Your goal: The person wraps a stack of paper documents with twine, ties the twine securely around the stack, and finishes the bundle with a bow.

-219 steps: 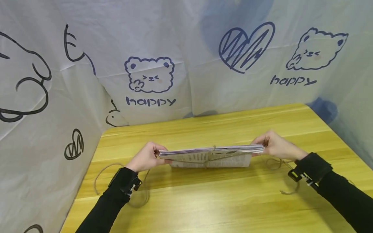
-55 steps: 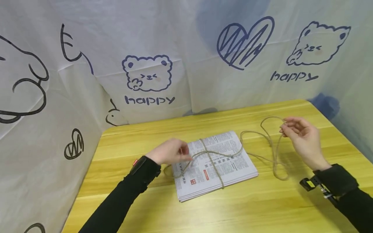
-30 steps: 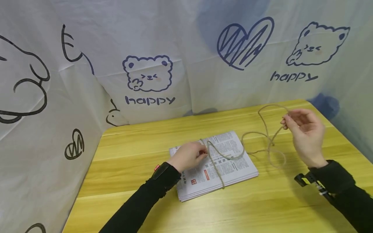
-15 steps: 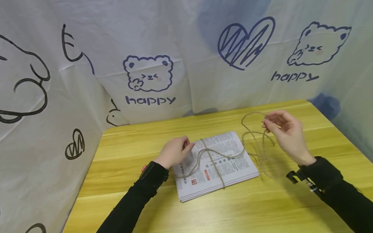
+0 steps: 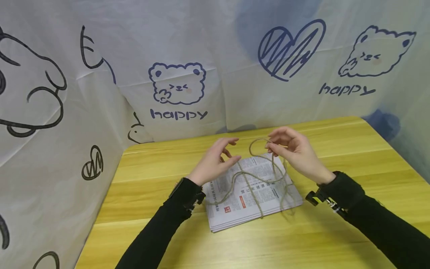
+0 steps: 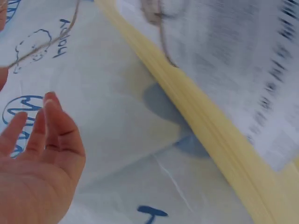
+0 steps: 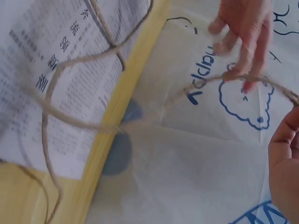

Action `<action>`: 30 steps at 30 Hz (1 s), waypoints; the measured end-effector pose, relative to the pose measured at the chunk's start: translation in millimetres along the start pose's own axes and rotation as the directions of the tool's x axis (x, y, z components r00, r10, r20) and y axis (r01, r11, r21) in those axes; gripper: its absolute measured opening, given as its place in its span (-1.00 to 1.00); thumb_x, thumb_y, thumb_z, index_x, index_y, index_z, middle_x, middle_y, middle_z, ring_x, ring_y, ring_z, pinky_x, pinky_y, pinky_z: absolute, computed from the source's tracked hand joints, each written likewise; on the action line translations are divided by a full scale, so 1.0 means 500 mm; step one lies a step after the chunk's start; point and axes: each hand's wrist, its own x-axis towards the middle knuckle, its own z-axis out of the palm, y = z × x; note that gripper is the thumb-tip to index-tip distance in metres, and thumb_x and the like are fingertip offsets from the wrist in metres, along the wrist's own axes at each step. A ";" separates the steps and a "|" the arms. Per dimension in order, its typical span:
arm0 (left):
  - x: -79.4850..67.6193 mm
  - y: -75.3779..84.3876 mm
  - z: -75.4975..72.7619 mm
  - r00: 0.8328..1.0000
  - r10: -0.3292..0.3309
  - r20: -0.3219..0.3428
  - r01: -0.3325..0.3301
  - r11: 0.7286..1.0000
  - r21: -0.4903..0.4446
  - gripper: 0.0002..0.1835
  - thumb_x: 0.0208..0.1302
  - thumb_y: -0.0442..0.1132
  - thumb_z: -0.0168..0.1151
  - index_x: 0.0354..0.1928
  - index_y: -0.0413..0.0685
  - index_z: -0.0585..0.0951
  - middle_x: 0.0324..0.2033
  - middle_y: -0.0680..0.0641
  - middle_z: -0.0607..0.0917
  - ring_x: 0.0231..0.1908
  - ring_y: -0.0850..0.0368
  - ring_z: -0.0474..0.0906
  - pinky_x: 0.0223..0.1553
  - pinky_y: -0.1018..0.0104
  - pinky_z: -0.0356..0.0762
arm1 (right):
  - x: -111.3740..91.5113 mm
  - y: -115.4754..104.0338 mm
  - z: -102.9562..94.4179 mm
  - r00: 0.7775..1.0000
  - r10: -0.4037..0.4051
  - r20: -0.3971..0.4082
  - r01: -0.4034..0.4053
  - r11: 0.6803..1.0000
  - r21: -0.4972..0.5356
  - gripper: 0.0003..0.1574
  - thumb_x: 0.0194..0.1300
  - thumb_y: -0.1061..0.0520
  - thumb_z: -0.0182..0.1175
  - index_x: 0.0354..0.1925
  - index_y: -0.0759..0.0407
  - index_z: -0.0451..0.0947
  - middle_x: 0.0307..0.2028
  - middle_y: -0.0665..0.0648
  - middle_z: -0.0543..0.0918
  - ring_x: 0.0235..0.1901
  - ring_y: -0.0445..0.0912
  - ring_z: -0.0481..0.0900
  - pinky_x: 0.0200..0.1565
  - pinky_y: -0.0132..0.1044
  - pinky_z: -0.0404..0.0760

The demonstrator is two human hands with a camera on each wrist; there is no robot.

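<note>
A flat stack of newspapers (image 5: 272,200) lies on the table in the head view. Brown twine (image 5: 252,192) runs across its top from back to front and crosses another strand near the middle. My right hand (image 5: 299,151), above the stack's back right corner, pinches the twine between thumb and fingertips; a loop arches leftward from the pinch and loose lengths hang below. My left hand (image 5: 213,160) is over the back left of the stack, thumb and fingers spread apart, holding nothing. In the right wrist view the raised twine (image 7: 252,77) passes by the left hand's fingertips (image 7: 247,85).
The yellow wood-grain table (image 5: 151,209) extends around the stack on all sides. A pale cloth (image 5: 231,86) with drawn bears, hearts and lettering hangs behind it and along the left side. Black sleeves with wrist cameras (image 5: 324,200) cover both forearms.
Earlier, both hands held the stack on edge; it now lies flat. Lately my right hand has brought the pinched twine leftward over the stack. My left hand released its strand and moved toward the right hand.
</note>
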 end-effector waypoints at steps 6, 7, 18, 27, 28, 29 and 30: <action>0.019 0.014 0.020 0.988 0.053 0.143 -0.038 0.993 -0.108 -0.61 0.35 -0.12 0.15 0.19 0.01 0.47 0.08 -0.01 0.48 -0.10 0.09 0.45 -0.21 0.33 0.54 | -0.001 0.031 0.013 0.997 0.066 0.037 -0.068 0.996 0.055 -0.70 0.33 0.42 0.05 0.04 0.44 0.36 -0.22 0.19 0.63 -0.30 -0.04 0.59 -0.29 -0.40 0.58; 0.019 0.014 0.023 0.985 0.058 0.165 -0.036 0.990 -0.134 -0.64 0.36 -0.14 0.13 0.17 0.00 0.49 0.07 0.00 0.49 -0.09 0.11 0.45 -0.18 0.33 0.53 | -0.002 0.037 0.014 0.997 0.074 0.033 -0.076 0.995 0.063 -0.70 0.33 0.42 0.04 0.03 0.44 0.36 -0.22 0.19 0.63 -0.30 -0.04 0.59 -0.30 -0.40 0.58; 0.005 -0.005 -0.014 0.997 -0.078 0.018 0.077 0.881 -0.468 -0.68 0.51 -0.20 -0.11 -0.12 -0.34 0.54 -0.16 -0.29 0.62 -0.09 -0.06 0.53 0.03 -0.10 0.40 | -0.029 0.088 -0.010 0.987 0.162 -0.020 -0.163 0.975 -0.154 -0.73 0.33 0.38 0.08 0.00 0.41 0.41 -0.23 0.41 0.59 -0.31 -0.02 0.61 -0.35 -0.35 0.60; -0.042 -0.032 -0.111 0.971 -0.180 -0.159 0.050 0.800 -0.598 -0.64 0.48 -0.12 -0.06 -0.09 -0.36 0.46 -0.23 -0.13 0.60 -0.18 0.08 0.55 -0.16 0.31 0.53 | -0.088 0.166 -0.082 0.918 0.342 0.200 -0.112 0.708 -0.697 -0.56 0.20 0.43 0.13 0.08 0.31 0.49 -0.07 0.27 0.60 -0.31 -0.06 0.54 -0.32 -0.19 0.53; -0.048 -0.035 -0.120 0.967 -0.188 -0.173 0.049 0.800 -0.597 -0.63 0.48 -0.11 -0.06 -0.09 -0.36 0.46 -0.24 -0.10 0.61 -0.19 0.10 0.55 -0.18 0.34 0.52 | -0.092 0.171 -0.085 0.908 0.357 0.220 -0.097 0.690 -0.717 -0.57 0.19 0.41 0.15 0.06 0.30 0.51 -0.09 0.26 0.60 -0.33 -0.08 0.53 -0.33 -0.19 0.53; -0.054 -0.037 -0.128 0.961 -0.200 -0.188 0.049 0.800 -0.598 -0.63 0.48 -0.09 -0.05 -0.09 -0.36 0.46 -0.25 -0.08 0.61 -0.20 0.11 0.55 -0.19 0.36 0.52 | -0.095 0.176 -0.086 0.901 0.361 0.239 -0.079 0.679 -0.730 -0.59 0.18 0.41 0.17 0.03 0.30 0.52 -0.13 0.24 0.62 -0.34 -0.10 0.52 -0.32 -0.18 0.54; -0.061 -0.040 -0.136 0.956 -0.210 -0.205 0.047 0.800 -0.598 -0.61 0.47 -0.09 -0.05 -0.08 -0.38 0.46 -0.26 -0.06 0.61 -0.21 0.12 0.55 -0.20 0.36 0.52 | -0.098 0.179 -0.087 0.895 0.366 0.256 -0.064 0.673 -0.737 -0.63 0.18 0.40 0.19 0.00 0.30 0.54 -0.17 0.22 0.62 -0.35 -0.11 0.52 -0.31 -0.18 0.54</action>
